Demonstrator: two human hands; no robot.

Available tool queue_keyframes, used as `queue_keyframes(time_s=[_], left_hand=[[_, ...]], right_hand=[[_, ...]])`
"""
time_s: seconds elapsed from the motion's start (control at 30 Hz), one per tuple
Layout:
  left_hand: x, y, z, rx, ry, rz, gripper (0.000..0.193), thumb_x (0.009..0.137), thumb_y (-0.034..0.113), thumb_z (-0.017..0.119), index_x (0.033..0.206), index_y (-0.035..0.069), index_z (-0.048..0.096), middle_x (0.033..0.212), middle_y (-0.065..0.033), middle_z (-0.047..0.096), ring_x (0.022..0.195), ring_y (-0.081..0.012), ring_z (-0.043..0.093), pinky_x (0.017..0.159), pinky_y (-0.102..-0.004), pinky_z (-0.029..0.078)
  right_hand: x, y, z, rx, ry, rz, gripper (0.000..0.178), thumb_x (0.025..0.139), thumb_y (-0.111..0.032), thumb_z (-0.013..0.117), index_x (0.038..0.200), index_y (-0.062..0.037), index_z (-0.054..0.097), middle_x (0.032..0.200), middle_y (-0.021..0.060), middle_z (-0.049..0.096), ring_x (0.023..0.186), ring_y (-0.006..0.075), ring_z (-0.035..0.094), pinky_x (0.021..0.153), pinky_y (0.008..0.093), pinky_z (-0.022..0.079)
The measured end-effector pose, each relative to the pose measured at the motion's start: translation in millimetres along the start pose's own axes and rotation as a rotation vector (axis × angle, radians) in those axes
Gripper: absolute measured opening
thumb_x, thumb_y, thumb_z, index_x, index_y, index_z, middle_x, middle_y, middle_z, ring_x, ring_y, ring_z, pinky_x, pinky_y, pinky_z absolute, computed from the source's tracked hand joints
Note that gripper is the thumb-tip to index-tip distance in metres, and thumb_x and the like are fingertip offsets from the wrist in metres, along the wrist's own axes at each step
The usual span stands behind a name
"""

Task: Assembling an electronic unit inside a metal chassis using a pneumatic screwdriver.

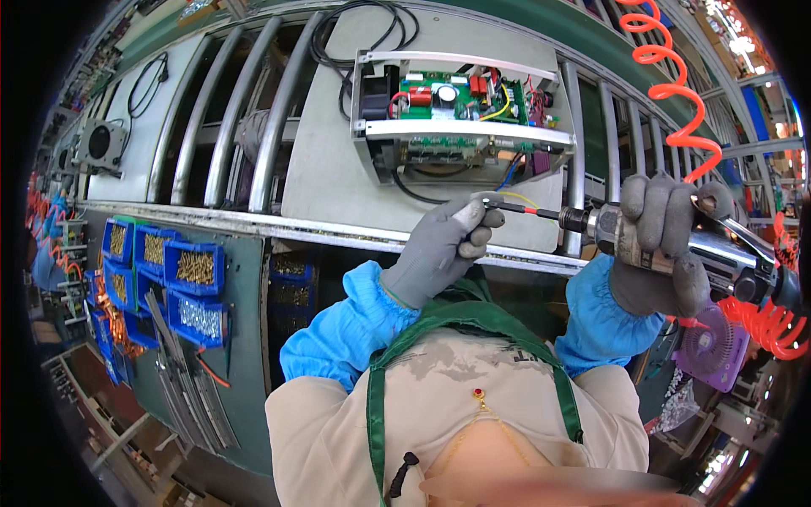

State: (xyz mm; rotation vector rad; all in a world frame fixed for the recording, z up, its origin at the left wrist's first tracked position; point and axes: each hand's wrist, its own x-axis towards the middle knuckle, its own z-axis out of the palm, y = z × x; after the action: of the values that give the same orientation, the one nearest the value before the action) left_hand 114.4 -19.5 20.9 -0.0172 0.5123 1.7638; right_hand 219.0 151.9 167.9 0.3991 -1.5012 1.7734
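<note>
Power screwdriver (606, 228): lay in the right grip (674, 224), closed around the silver body with grey-gloved fingers curled over it. Stuck out of that grip toward the left, first as a dark chuck (574, 220), then as a slim driver bit (530, 209), red near the chuck and dark farther out. Ended, at its free end, in the left grip (435, 253), drawn together in a pinch with gloved thumb and fingertips. Could not make out the very tip clearly among those fingertips. Ran, between the two grips, just in front of an open metal chassis (465, 129) with a green circuit board (467, 103) inside, near it but apart. Saw that chassis resting on a pale board (329, 177), set on a line of metal rollers (281, 127). Wore bright blue sleeves (334, 325) below both gloves. Found, off to the left, blue bins (199, 290) of small brass-coloured and silver hardware on a green tabletop (245, 338), beside long metal strips (182, 376). Noticed also a coiled red hose (699, 106) at the upper right and a purple fan (712, 342) beyond the right sleeve.
</note>
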Motion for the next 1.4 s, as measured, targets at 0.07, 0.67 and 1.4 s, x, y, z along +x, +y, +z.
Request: queue_keyframes(time_s=[0.07, 0.67, 1.4], left_hand=[[-12, -11, 1, 0.05, 0.003, 0.057, 0.038, 0.104, 0.022, 0.056, 0.132, -0.002, 0.052, 0.101, -0.0063, 0.054, 0.073, -0.0041, 0.041, 0.058, -0.0156, 0.037], [-174, 43, -211, 1.453, 1.371, 0.958, 0.018, 0.095, 0.019, 0.059, 0.103, 0.005, 0.065, 0.096, -0.0159, 0.068, 0.087, -0.0325, 0.065, 0.081, -0.0431, 0.052], [-312, 118, -221, 1.686, 2.16, 0.843, 0.031, 0.094, 0.024, 0.064, 0.116, 0.003, 0.062, 0.095, -0.0132, 0.062, 0.092, -0.0327, 0.06, 0.079, -0.045, 0.048]], right_hand=[[-15, -6, 2, 0.023, 0.016, 0.021, 0.062, 0.072, -0.012, 0.064, 0.133, -0.0081, 0.051, 0.06, -0.0063, 0.051, 0.051, 0.0116, 0.05, 0.067, 0.0357, 0.045], [-114, -10, -17, 0.041, 0.217, 0.238, 0.05, 0.08, -0.014, 0.066, 0.126, -0.0026, 0.051, 0.068, -0.0015, 0.038, 0.064, 0.0134, 0.038, 0.07, 0.0337, 0.035], [-104, 41, 33, 0.06, 0.237, 0.325, 0.051, 0.082, -0.013, 0.067, 0.129, -0.0032, 0.051, 0.067, -0.0007, 0.039, 0.063, 0.014, 0.038, 0.061, 0.0305, 0.037]])
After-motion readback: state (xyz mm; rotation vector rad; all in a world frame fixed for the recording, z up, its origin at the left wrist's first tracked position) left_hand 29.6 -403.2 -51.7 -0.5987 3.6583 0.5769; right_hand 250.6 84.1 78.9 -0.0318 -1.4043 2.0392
